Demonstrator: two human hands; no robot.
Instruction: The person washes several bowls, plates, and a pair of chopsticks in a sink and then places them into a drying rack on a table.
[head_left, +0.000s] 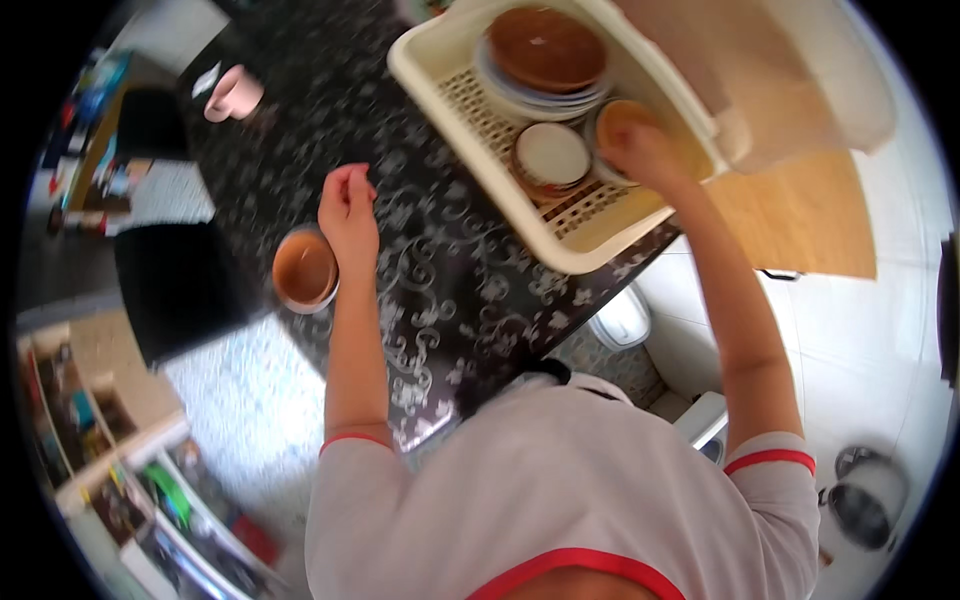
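Note:
My right hand (646, 156) is inside a cream plastic basket (465, 142), its fingers curled at the near rim of an orange bowl (621, 120). Motion blur softens the fingers, and the hand covers part of that bowl. Beside it in the basket are a small stack of dishes topped by a whitish round piece (553, 154), and a brown bowl (547, 46) set on several pale plates or bowls (517, 97). Over the dark table, my left hand (349, 214) is loosely closed with nothing in it. Just left of that wrist stands another orange-brown bowl (305, 268).
A pink mug (234, 94) lies or leans at the table's far left. The dark floral tabletop (435, 292) ends near my body. Black chairs (176, 285) flank its left edge. At right are a wooden surface (802, 214) and a metal pot (862, 510) lower down.

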